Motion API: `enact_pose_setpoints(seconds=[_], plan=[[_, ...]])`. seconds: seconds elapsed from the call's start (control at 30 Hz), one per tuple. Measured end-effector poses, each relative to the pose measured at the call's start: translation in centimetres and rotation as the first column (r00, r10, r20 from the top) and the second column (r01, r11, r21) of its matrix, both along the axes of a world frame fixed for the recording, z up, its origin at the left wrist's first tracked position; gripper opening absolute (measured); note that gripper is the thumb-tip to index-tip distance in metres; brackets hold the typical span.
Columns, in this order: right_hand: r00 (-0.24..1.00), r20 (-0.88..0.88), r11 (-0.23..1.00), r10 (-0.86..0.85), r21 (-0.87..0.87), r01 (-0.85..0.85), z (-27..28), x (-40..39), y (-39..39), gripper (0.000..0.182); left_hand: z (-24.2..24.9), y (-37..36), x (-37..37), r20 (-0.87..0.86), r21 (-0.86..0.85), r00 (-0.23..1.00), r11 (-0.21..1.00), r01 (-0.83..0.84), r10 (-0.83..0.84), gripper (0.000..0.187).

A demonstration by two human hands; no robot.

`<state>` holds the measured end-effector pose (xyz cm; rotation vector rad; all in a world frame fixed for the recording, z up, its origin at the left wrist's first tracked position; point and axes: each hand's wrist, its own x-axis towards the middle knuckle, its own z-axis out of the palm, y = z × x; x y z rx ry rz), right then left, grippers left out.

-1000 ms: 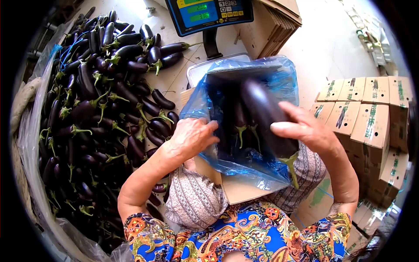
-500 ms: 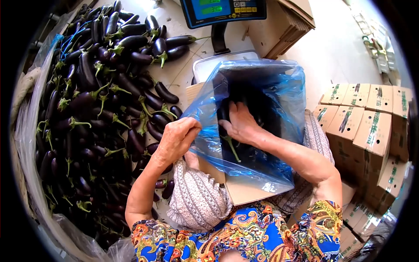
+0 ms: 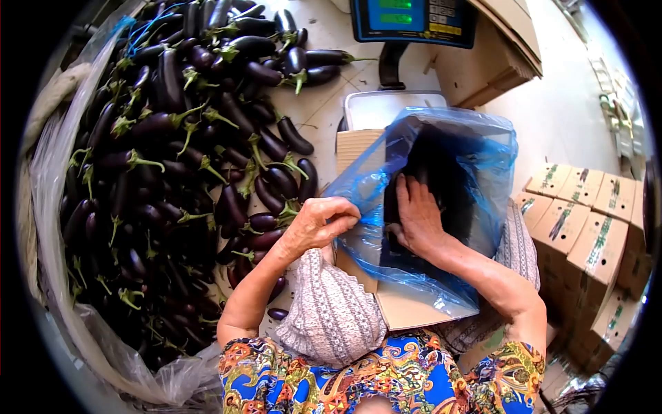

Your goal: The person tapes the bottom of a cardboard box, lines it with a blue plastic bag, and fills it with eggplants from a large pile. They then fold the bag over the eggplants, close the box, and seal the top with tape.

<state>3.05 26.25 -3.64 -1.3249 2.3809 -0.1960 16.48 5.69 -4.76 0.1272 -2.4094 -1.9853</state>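
Note:
A cardboard box (image 3: pixel 414 309) stands between my knees, lined with a blue plastic bag (image 3: pixel 493 148) whose edges hang over its sides. Dark eggplants (image 3: pixel 436 155) lie inside, mostly in shadow. My left hand (image 3: pixel 321 221) pinches the bag's left edge between thumb and fingers. Inside the box, my right hand (image 3: pixel 418 214) rests flat on the eggplants, fingers stretched out and pointing away from me. To the left spreads a large heap of purple-black eggplants (image 3: pixel 172 131) with green stems.
A digital scale display (image 3: pixel 414 19) on a post stands beyond the box, with its pale weighing plate (image 3: pixel 393 110) below. Flattened cardboard (image 3: pixel 476 65) is stacked at the back right. Printed boxes (image 3: pixel 576 228) are piled at right. Clear plastic sheeting (image 3: pixel 52 179) edges the heap.
The view has shifted, so everything sits further right and lower. My right hand has flattened out over the eggplants, and the green stem seen beside it is now hidden. My left hand still pinches the bag.

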Motion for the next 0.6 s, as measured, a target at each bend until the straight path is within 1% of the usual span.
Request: enact_pose_setpoints(seconds=[0.03,0.07,0.1,0.13,0.17,0.23,0.27,0.3,0.37,0.4,0.43,0.47,0.5,0.53,0.57,0.6], plan=[[1.000,-0.009,1.000,0.010,0.023,-0.010,0.0,0.0,0.1,0.098,0.4,-0.5,0.3,0.071,0.064,0.996,0.997,0.048,-0.052,0.013],[1.000,-0.019,0.999,0.021,0.043,-0.020,0.1,0.0,0.2,0.098,0.3,-0.6,1.0,0.161,0.249,0.986,0.966,-0.072,0.032,0.014],[0.999,-0.028,0.998,0.033,0.062,-0.032,0.2,-0.1,0.4,0.097,0.3,-0.6,1.8,0.260,0.412,0.960,0.888,-0.204,0.100,0.016],[0.999,-0.018,0.993,0.046,0.111,-0.044,0.3,-0.3,0.6,0.099,0.5,-1.3,2.2,0.300,0.413,0.940,0.867,-0.279,0.160,0.019],[0.999,-0.014,0.993,0.048,0.111,-0.046,0.4,-0.2,0.7,0.100,-0.1,-1.9,2.7,0.311,0.375,0.913,0.848,-0.374,0.265,0.020],[0.998,-0.008,0.993,0.059,0.107,-0.058,1.1,-0.2,0.6,0.102,-2.5,-3.3,4.1,0.389,0.194,0.776,0.780,-0.595,0.495,0.022],[0.998,0.027,0.995,0.054,0.084,-0.057,1.4,-0.3,0.5,0.103,-4.5,-4.3,5.0,0.370,0.128,0.695,0.707,-0.695,0.616,0.023],[0.997,0.058,0.997,0.051,0.058,-0.054,1.7,-0.4,0.3,0.101,-7.3,-5.6,6.0,0.319,0.024,0.622,0.650,-0.760,0.715,0.024],[0.992,0.123,0.999,0.041,0.016,-0.044,2.0,-0.6,0.1,0.098,-11.3,-8.6,7.1,0.213,-0.270,0.515,0.557,-0.786,0.830,0.028],[0.996,0.076,0.999,0.046,-0.021,-0.044,2.1,-0.8,0.1,0.084,-13.0,-9.9,7.2,0.200,-0.347,0.477,0.518,-0.782,0.856,0.030],[0.992,0.117,0.999,0.038,0.017,-0.040,2.7,-1.3,0.2,0.078,-14.0,-10.8,7.0,0.187,-0.422,0.440,0.476,-0.771,0.878,0.033],[0.987,0.160,0.998,0.028,0.052,-0.037,3.6,-1.8,0.2,0.071,-13.5,-11.3,6.4,0.201,-0.487,0.444,0.482,-0.728,0.873,0.035],[0.979,0.202,0.996,0.017,0.085,-0.035,4.5,-2.3,0.1,0.065,-14.6,-12.0,6.3,0.244,-0.474,0.431,0.495,-0.729,0.869,0.040],[0.981,0.191,0.999,0.027,0.026,-0.032,5.4,-2.4,0.3,0.047,-15.5,-12.7,5.6,0.229,-0.468,0.409,0.469,-0.749,0.883,0.044],[0.953,0.296,0.995,0.067,0.057,-0.087,5.8,-2.5,0.8,0.045,-15.7,-13.1,4.4,0.217,-0.460,0.387,0.443,-0.769,0.896,0.048],[0.912,0.398,0.985,0.104,0.084,-0.149,6.2,-2.6,1.5,0.043,-15.9,-13.8,3.2,0.258,-0.452,0.366,0.447,-0.772,0.894,0.059]])
